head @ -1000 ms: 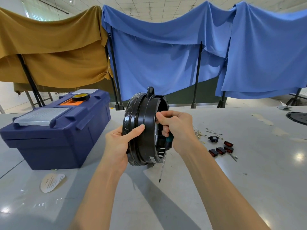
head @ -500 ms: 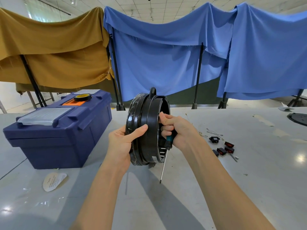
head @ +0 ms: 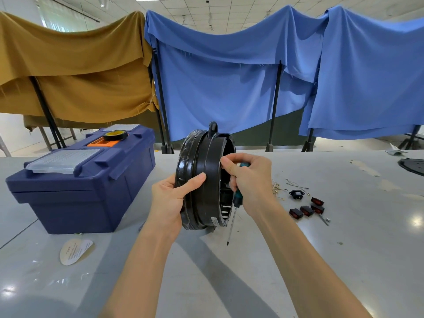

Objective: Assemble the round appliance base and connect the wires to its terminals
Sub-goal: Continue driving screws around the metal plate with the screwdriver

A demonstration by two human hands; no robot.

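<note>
A round black appliance base (head: 204, 171) stands on edge on the grey table, its open inside facing right. My left hand (head: 172, 198) grips its left rim, thumb across the outer wall. My right hand (head: 249, 180) holds a screwdriver (head: 234, 214) with a teal handle, shaft pointing down, while its fingertips touch the base's right rim. Thin wires (head: 283, 187) lie on the table to the right. Beside them lie a black socket (head: 297, 195) and several red rocker switches (head: 307, 210).
A dark blue toolbox (head: 75, 182) stands to the left, with a roll of tape (head: 114, 134) on its lid. A paper label (head: 74, 251) lies in front of it. A black disc (head: 413, 166) sits at the far right. Cloth-draped frames (head: 229, 76) stand behind the table.
The base has stayed upright in my left hand. My right hand has shifted slightly up along the right rim with the screwdriver. The view has moved a little.
</note>
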